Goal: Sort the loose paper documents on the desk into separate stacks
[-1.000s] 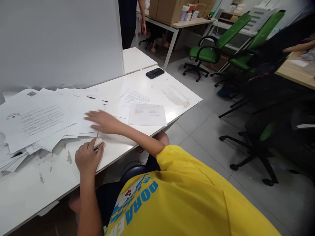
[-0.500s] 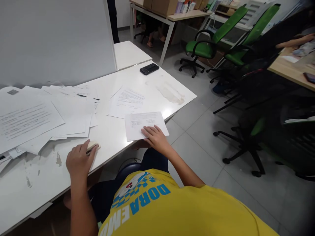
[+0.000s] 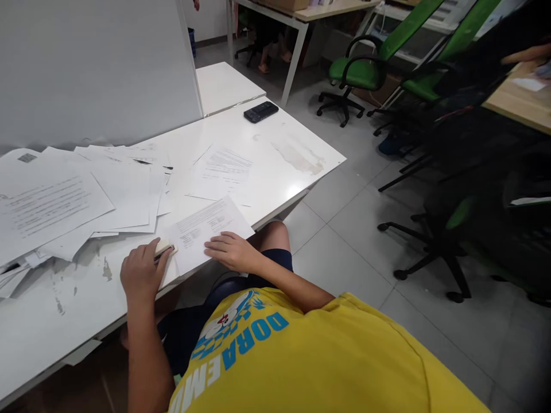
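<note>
My left hand [image 3: 141, 274] is wrapped round a small cream stapler [image 3: 164, 250] that rests near the front edge of the white table. A printed sheet of paper [image 3: 200, 221] lies slanted just right of the stapler, its left end close to the stapler's mouth. Whether the paper is inside the mouth I cannot tell. My right hand [image 3: 230, 251] holds this sheet at its near edge, fingers on top of the print and the thumb hidden. Behind it lie a few other printed sheets [image 3: 226, 166].
A spread pile of printed papers [image 3: 55, 198] covers the table's left part, before a grey partition [image 3: 94, 69]. A black phone [image 3: 261, 112] lies at the far end. Green office chairs [image 3: 357, 71] stand beyond on the tiled floor. Another person's arm [image 3: 525, 54] shows at the right.
My right hand has brought the printed sheet leftward and turned it, so its left end now meets the stapler. My left hand has stayed nearly in place on the stapler.
</note>
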### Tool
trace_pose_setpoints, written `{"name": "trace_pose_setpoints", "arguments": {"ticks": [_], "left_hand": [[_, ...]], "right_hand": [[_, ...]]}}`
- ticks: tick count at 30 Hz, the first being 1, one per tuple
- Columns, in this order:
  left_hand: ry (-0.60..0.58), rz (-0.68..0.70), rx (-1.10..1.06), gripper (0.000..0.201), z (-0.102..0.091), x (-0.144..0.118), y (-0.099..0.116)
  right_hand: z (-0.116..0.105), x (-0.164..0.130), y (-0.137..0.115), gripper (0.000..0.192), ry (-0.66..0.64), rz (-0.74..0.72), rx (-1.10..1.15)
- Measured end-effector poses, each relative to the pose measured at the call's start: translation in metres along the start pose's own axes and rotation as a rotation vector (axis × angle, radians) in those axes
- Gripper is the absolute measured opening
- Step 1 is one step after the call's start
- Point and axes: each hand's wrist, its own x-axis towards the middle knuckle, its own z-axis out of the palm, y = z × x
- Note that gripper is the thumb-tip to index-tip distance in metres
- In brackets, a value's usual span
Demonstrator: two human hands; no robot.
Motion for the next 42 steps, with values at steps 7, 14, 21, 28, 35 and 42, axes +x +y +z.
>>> {"name": "trace_pose_setpoints", "arguments": {"ticks": [7, 14, 21, 28, 35, 42], "left_hand": [[-0.067, 0.072, 0.041, 0.052, -0.005, 0.007, 0.004], [-0.102, 0.154, 0.040, 0.057, -0.011, 0.012, 0.006], [-0.074, 0.151, 0.062, 0.059, -0.012, 0.012, 0.009], [-0.048, 0.110, 0.055, 0.060, -0.010, 0.009, 0.006], [-0.125, 0.021, 0.024, 0.051, -0.015, 0.000, 0.013], [-0.111, -0.098, 0.020, 0.048, -0.008, -0.006, 0.013]], "right_hand": [[0.013, 0.005, -0.006, 0.032, -0.046, 0.050, 0.049], [0.008, 0.003, -0.001, 0.030, 0.056, 0.105, 0.076], [-0.002, 0.003, 0.005, 0.030, 0.070, 0.117, 0.085], [-0.003, 0.014, -0.003, 0.031, 0.072, 0.064, 0.041], [-0.012, 0.014, -0.004, 0.031, 0.084, 0.070, 0.064], [-0.026, 0.005, 0.004, 0.030, 0.080, 0.175, 0.060]]}}
